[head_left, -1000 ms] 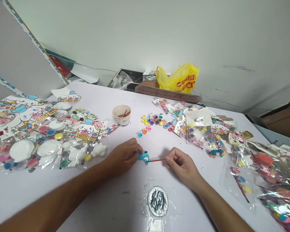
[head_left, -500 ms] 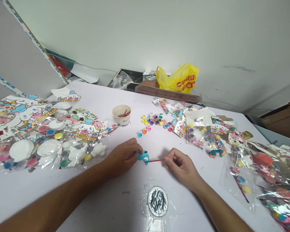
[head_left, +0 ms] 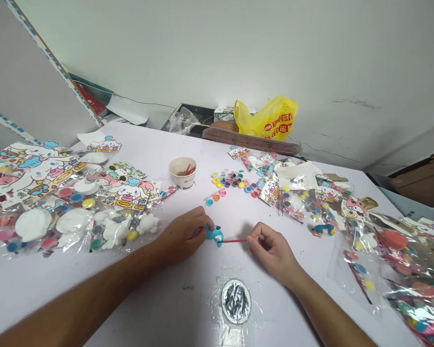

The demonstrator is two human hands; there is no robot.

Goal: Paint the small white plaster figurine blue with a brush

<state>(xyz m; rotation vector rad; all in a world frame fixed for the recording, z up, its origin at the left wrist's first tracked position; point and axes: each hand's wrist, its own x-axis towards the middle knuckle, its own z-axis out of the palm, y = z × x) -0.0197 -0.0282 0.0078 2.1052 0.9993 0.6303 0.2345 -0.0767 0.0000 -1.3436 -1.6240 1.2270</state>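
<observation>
Near the middle of the table, my left hand [head_left: 188, 235] pinches a small blue painted figure [head_left: 214, 233] between thumb and fingers. My right hand [head_left: 269, 246] is closed on the end of a thin red brush [head_left: 234, 240]. The brush lies level, and its tip touches the lower right side of the figure. Beyond the hands are several small paint pots [head_left: 231, 179] in many colours. A paper cup [head_left: 183, 173] with red sticks in it stands to their left.
Bagged white figures [head_left: 74, 221] and printed cards cover the left side of the table [head_left: 155, 289]. More bags [head_left: 365, 274] and a painted blue figure [head_left: 324, 230] lie on the right. A round silver disc [head_left: 236, 301] is near the front; a yellow bag [head_left: 267, 120] is behind the table.
</observation>
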